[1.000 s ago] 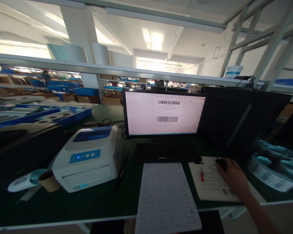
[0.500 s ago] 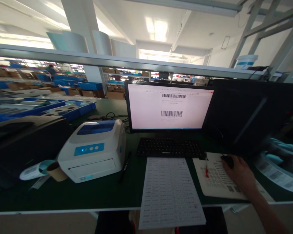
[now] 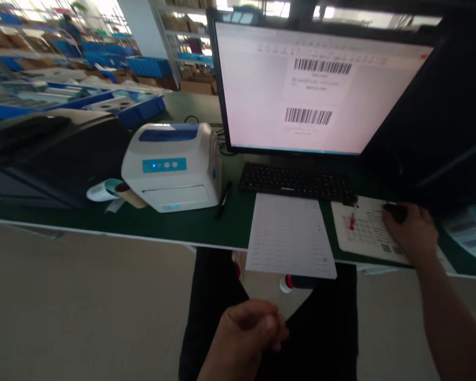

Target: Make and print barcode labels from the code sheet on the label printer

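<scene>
My right hand point(image 3: 414, 233) is closed over a black computer mouse point(image 3: 396, 212) on a white printed mat point(image 3: 371, 233). Over my lap, my left hand point(image 3: 252, 330) is curled, thumb against the fingers; whether anything small is between them cannot be seen. Just beyond it, a printed sheet point(image 3: 289, 235) overhangs the table edge. A black keyboard point(image 3: 295, 181) lies behind the sheet, below a monitor point(image 3: 262, 100) showing two barcodes. A red-tipped tool point(image 3: 353, 221) rests on the mat beside the mouse.
Left of the sheet stand a white label printer point(image 3: 198, 180) and a black pen point(image 3: 223, 200). A label roll point(image 3: 103, 190) and a cardboard tube point(image 3: 130, 196) sit by a large black machine point(image 3: 55, 159). Printed labels point(image 3: 470, 233) are at far right. Another person point(image 3: 69, 29) is far back left.
The view has tilted down and come closer to the desk. My left hand has come into view above my lap. My right hand stays on the mouse.
</scene>
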A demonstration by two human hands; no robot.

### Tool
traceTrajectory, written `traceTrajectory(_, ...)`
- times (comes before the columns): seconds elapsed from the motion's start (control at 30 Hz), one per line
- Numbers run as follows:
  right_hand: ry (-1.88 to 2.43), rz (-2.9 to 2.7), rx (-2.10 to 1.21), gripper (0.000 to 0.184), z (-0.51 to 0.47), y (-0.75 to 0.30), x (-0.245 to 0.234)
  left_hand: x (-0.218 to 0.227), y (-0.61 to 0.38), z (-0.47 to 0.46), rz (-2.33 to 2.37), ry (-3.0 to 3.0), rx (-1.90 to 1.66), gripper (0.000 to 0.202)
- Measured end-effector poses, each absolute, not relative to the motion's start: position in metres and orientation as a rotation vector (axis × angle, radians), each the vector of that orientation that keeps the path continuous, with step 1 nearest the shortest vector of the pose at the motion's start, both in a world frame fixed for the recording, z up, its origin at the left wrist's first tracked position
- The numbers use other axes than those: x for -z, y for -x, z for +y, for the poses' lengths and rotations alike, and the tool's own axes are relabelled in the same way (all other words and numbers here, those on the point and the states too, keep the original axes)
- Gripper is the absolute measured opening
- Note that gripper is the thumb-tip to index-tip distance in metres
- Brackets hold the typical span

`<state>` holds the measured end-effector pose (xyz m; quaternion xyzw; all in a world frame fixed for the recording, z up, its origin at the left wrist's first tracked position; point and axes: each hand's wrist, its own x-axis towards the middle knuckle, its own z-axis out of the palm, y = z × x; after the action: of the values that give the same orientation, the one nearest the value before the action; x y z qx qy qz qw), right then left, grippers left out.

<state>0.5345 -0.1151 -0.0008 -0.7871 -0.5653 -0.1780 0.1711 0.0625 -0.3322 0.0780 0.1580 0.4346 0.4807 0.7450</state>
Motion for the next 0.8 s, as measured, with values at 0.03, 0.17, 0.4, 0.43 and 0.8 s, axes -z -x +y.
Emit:
traceTrajectory(0.03,2.233,-1.615,0.504,0.067,-0.115,-0.535,0.001,-0.074,-0.066,-0.332,1.004,-0.262,-1.11,0.04)
traceTrajectory(0.17,2.228,-1.622,0.523,0.066,-0.114,-0.538,0.002,-0.07,-0.074,-0.333,1.062,-0.102,-1.157,0.038)
traceTrajectory(0.4,2.239,-1.599,0.51,0.066,-0.116,-0.536,-0.001,-0.072,-0.074,-0.338,0.978,-0.043,-1.168,0.036)
traceTrajectory(0.43,2.238,-1.599,0.508,0.067,-0.116,-0.535,-0.002,-0.072,-0.074,-0.338,0.971,-0.044,-1.166,0.036)
traceTrajectory(0.8,2.257,-1.612,0.503,0.07,-0.118,-0.528,-0.007,-0.015,-0.072,-0.335,1.516,-0.991,-1.152,0.017)
